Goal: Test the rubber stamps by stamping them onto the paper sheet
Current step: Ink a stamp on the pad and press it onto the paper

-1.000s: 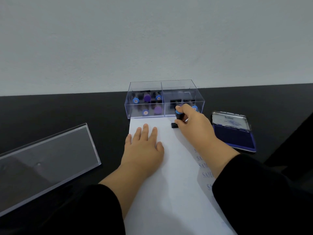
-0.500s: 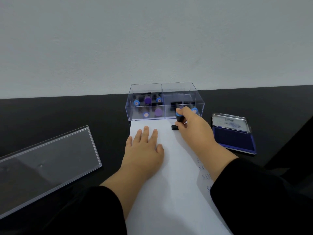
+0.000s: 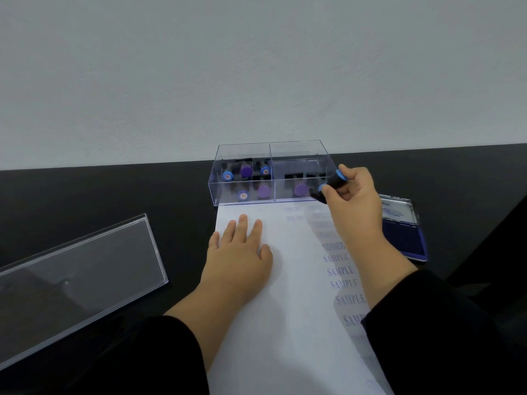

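Lifted off the paper sheet since the previous frame, the stamp hangs tilted in the right hand's pinch by the clear box, left hand pressing flat, so wet ink could smear nearby prints.

You have a single view, from the camera on your head, looking forward and down across the dark table toward the pale wall at the far side. It sits close over the paper sheet, with your sleeves filling the near edge. The wide lens takes in the table from left to right. No second view shares the scene.
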Tool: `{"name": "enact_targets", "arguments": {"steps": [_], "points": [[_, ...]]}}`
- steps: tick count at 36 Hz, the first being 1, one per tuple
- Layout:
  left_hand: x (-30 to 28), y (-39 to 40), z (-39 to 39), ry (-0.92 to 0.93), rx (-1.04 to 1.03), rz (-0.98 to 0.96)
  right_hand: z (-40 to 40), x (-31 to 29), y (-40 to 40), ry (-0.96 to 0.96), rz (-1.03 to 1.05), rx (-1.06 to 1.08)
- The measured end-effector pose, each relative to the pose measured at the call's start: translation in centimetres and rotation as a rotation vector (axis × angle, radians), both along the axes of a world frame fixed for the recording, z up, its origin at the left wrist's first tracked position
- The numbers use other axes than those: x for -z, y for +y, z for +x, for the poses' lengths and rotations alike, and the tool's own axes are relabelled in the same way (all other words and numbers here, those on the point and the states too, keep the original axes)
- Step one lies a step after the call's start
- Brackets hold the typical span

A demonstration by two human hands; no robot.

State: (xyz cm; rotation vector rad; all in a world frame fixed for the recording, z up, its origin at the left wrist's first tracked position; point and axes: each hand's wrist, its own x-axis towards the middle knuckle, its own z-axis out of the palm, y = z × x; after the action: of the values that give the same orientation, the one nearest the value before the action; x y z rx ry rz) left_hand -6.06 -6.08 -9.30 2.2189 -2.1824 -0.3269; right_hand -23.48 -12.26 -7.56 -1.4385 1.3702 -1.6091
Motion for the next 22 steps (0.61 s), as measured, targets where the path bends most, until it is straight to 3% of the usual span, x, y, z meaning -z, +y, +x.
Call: {"name": "enact_targets", "arguments": {"steps": [22], "points": [[0.0,-0.07,0.03,-0.006,0.002,0.01,-0.28,0.22,0.02,0.044,0.031,-0.019]]}}
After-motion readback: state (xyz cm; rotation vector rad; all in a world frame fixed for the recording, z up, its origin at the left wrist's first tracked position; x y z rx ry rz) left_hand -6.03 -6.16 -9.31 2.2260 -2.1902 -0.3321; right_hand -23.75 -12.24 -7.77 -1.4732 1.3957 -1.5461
